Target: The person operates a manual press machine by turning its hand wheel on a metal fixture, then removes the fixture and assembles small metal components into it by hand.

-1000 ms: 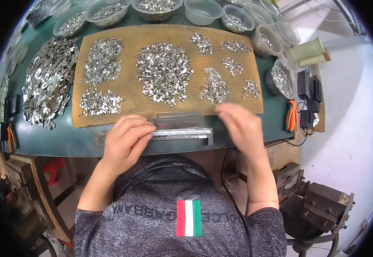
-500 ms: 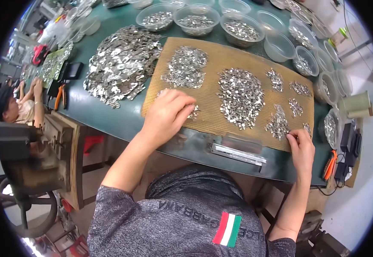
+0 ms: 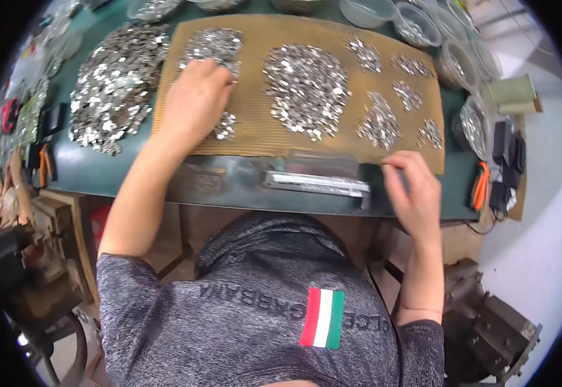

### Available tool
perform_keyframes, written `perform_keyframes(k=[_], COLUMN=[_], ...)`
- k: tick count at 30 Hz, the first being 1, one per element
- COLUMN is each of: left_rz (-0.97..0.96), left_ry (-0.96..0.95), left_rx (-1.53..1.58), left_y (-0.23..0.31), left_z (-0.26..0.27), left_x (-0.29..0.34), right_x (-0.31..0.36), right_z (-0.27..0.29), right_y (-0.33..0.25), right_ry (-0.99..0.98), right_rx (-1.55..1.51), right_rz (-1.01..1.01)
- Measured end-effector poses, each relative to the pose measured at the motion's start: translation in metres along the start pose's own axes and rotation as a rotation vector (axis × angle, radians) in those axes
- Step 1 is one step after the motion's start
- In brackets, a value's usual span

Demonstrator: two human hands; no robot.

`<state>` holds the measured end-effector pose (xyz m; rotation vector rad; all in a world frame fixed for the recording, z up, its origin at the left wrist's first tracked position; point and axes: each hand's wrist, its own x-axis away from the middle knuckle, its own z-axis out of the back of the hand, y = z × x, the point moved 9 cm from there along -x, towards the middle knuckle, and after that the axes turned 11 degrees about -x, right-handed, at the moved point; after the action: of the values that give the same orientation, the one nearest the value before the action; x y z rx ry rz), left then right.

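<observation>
My left hand (image 3: 197,100) reaches over the near edge of a pile of small metal pieces (image 3: 213,44) on the brown ribbed mat (image 3: 255,97). Its fingers are curled together; whatever they hold is hidden. By the mat's near right edge, the thumb and forefinger of my right hand (image 3: 416,193) pinch together, with something tiny and dark at the tips. A larger heap of shiny metal pieces (image 3: 308,90) lies mid-mat, and a smaller heap (image 3: 380,122) sits just beyond my right hand. Between my hands, a narrow metal rail (image 3: 318,183) rests along the table's front edge.
A broad mound of flat metal pieces (image 3: 116,84) covers the table left of the mat. Clear plastic tubs (image 3: 416,26) line the back and right. Orange-handled pliers (image 3: 480,186) lie at right, another orange-handled tool (image 3: 45,164) at left. A co-worker's arm (image 3: 18,180) shows far left.
The view has shifted, so the table sits higher and further left. My left hand has moved away from me to the upper left pile. My right hand has drawn back from the small heaps toward the mat's near edge.
</observation>
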<state>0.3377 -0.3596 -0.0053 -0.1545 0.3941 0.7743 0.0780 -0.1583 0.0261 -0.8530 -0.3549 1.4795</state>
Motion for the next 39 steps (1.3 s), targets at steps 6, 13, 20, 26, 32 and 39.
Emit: perform_keyframes(k=[6,13,20,26,32,39], left_rz=[0.011,0.317,0.262,0.271,0.331,0.31], left_ry=[0.055,-0.081,-0.05,0.027,-0.071,-0.062], left_rx=[0.106,0.522,0.6,0.656,0.835,0.791], left_y=[0.007,0.005,0.016,0.026,0.033,0.044], left_z=[0.009,0.01,0.019,0.022,0.012,0.021], left_x=[0.004,0.035,0.054,0.061,0.068,0.066], right_x=[0.017,0.024,0.026,0.027,0.023,0.028], right_z=[-0.034,-0.043,-0.046,-0.047,-0.047,-0.042], right_y=[-0.02,-0.026,-0.043,-0.035,-0.045,-0.045], right_ry=[-0.12,-0.118,-0.123,-0.1,-0.146,-0.107], right_rx=[-0.138,-0.011,0.149,0.123,0.155,0.231], right_rz=[0.096,0.164,0.242,0.232,0.22,0.298])
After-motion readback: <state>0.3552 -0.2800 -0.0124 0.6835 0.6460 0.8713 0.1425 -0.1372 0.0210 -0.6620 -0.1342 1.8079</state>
